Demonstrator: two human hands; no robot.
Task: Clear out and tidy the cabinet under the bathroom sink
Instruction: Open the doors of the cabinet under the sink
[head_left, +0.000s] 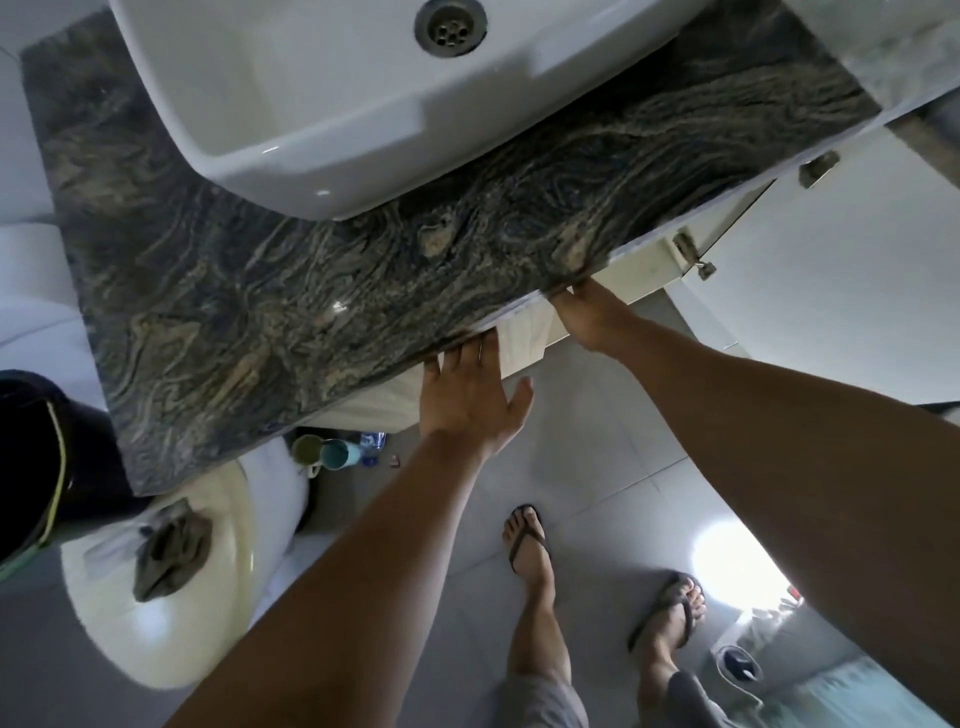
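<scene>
Vanity cabinet (524, 338), beneath granite countertop (311, 270): left hand (467, 400) splayed flat on one door, right hand (587, 312) fingers hidden, grasp undeterminable; risk, open door (831, 291) swinging onto fingers.

White sink basin (322, 109) with dull grey metal drain (450, 26); countertop (249, 291) dark grey-blue stone, swirled tan and beige veins; cabinet door (841, 291) plain white, tarnished brownish hinges (818, 169); floor tiles (597, 467) pale grey with lighter grout lines; toilet lid (171, 587) cream-white, crumpled olive-brown cloth (171, 551) on top; green mug (306, 449) beside teal mug (337, 453); clear bottle (373, 444) with blue label; dark brown flip-flops (524, 540); grey shorts (545, 701); black garment (36, 457) edged yellow-green at left
</scene>
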